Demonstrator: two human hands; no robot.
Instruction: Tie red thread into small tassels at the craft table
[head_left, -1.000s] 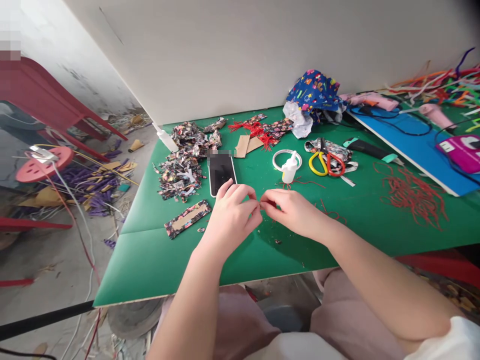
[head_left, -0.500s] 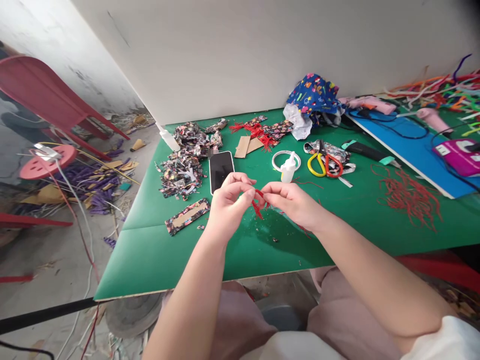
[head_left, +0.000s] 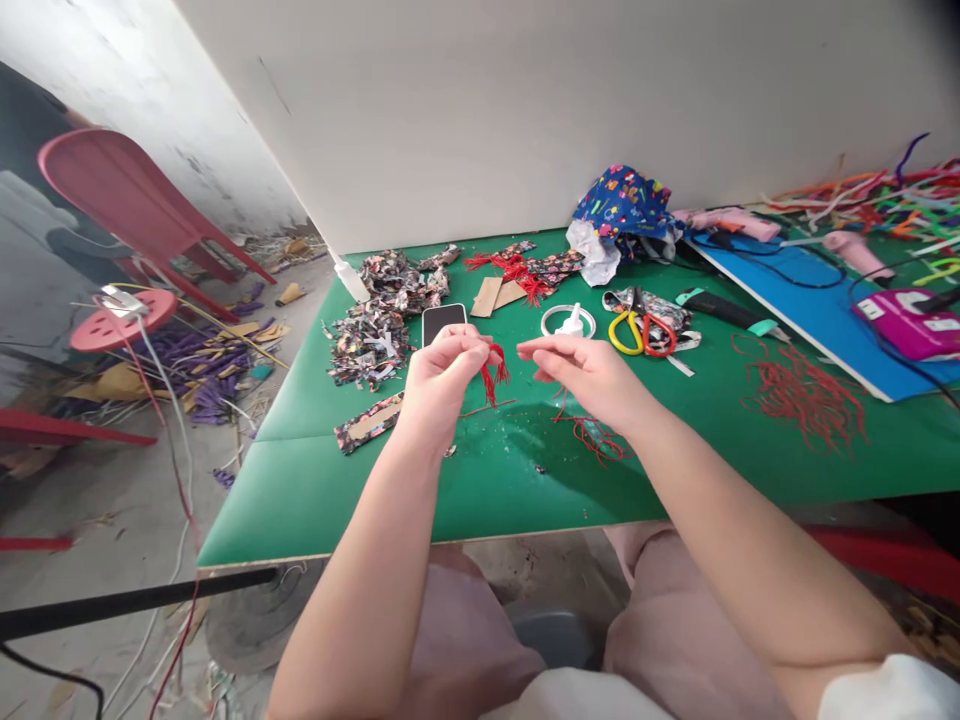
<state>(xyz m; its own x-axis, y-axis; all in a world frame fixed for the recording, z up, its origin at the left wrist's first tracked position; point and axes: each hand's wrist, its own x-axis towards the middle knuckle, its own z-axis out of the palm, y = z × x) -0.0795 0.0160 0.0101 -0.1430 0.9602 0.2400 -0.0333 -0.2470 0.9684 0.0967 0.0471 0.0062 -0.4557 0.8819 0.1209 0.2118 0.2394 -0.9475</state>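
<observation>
Left hand (head_left: 444, 378): pinching red tassel (head_left: 495, 375), partly blocking phone (head_left: 442, 321). Right hand (head_left: 589, 378): narrowly parted; white bottle (head_left: 573, 322), scissors (head_left: 641, 332) beyond.

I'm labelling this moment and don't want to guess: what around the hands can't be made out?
All in the head view:
- Red tassel: top end, hidden by the left hand's fingers.
- Phone: lower part, behind the left hand.
- Patterned strip: right end, behind the left hand or wrist.
- Bright strips: cut off by the right edge.
</observation>
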